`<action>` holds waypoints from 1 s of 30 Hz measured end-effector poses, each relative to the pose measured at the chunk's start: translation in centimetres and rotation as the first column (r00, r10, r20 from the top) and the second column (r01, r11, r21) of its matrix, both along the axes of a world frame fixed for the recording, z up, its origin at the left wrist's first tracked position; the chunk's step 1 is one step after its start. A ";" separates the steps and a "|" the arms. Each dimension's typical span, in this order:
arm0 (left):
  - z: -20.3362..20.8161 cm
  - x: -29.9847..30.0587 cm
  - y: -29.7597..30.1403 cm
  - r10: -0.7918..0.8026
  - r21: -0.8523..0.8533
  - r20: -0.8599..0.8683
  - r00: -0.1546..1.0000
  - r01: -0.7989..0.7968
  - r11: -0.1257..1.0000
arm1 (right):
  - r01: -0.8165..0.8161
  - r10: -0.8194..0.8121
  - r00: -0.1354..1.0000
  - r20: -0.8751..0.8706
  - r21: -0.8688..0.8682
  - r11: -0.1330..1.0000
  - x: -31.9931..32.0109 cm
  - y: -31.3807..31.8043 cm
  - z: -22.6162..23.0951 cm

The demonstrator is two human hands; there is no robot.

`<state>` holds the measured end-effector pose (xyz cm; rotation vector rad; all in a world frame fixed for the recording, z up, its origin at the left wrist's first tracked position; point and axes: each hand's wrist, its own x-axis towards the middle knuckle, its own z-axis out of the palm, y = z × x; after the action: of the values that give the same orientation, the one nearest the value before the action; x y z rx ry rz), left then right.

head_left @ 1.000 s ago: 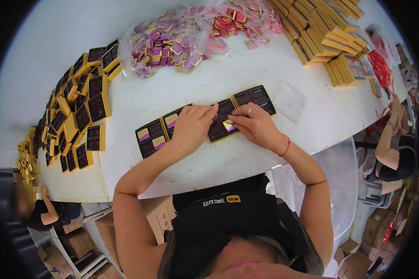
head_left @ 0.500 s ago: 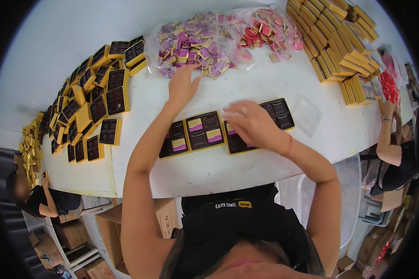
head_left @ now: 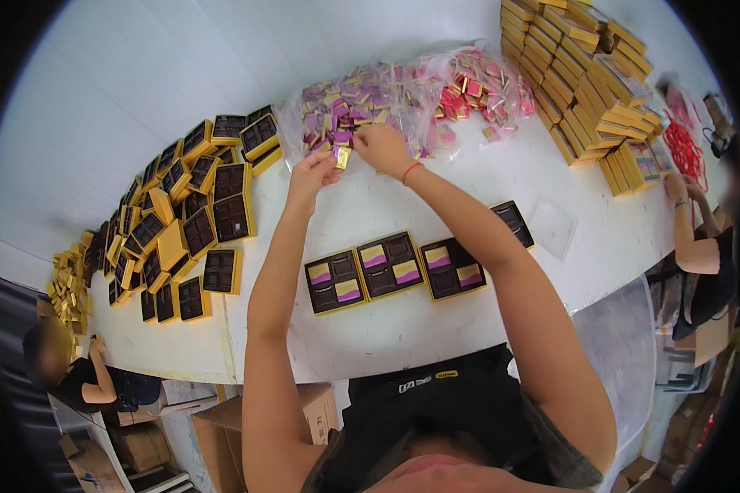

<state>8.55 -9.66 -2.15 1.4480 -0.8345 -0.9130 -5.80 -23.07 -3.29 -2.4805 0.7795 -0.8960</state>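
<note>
Both my arms reach across the white table (head_left: 436, 189) to a clear bag of purple and gold wrapped pieces (head_left: 362, 99). My left hand (head_left: 314, 174) and my right hand (head_left: 382, 148) meet at the bag's near edge, fingertips pinching one small gold wrapped piece (head_left: 341, 156) between them. Closer to me lies a row of dark trays with gold rims: the left tray (head_left: 335, 282), the middle tray (head_left: 390, 264) and the right tray (head_left: 452, 269), each partly filled with purple and gold pieces. A further dark tray (head_left: 514, 222) sits beside my right forearm.
A second bag with pink and red pieces (head_left: 477, 82) lies to the right. Stacked gold boxes (head_left: 588, 78) fill the far right; several open dark trays (head_left: 189, 222) cover the left. A clear lid (head_left: 555, 228) lies nearby. One person (head_left: 699, 246) works at right, another (head_left: 70, 374) at lower left.
Both hands have left the row of trays and reached forward to the bag of purple and gold pieces. A gold wrapped piece now sits between their fingertips.
</note>
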 end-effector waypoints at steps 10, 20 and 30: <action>4.6 -9.6 1.8 -0.395 0.024 0.050 0.917 0.394 0.919 | -0.386 0.004 0.888 0.460 0.739 0.552 -20.0 5.7 5.3; 2.7 -22.6 -2.8 -0.762 0.224 0.070 0.644 0.734 0.641 | -0.156 -0.162 0.919 0.358 0.709 0.688 -33.4 8.3 4.0; 1.4 -24.5 -3.4 -0.715 0.286 0.404 0.570 0.664 0.691 | -0.174 0.178 0.984 0.022 0.340 0.924 -34.6 6.6 3.1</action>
<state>-15.98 -13.01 -0.73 1.4689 -1.8694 -1.1893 -40.42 -16.48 -0.14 -2.2072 0.6396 -0.6254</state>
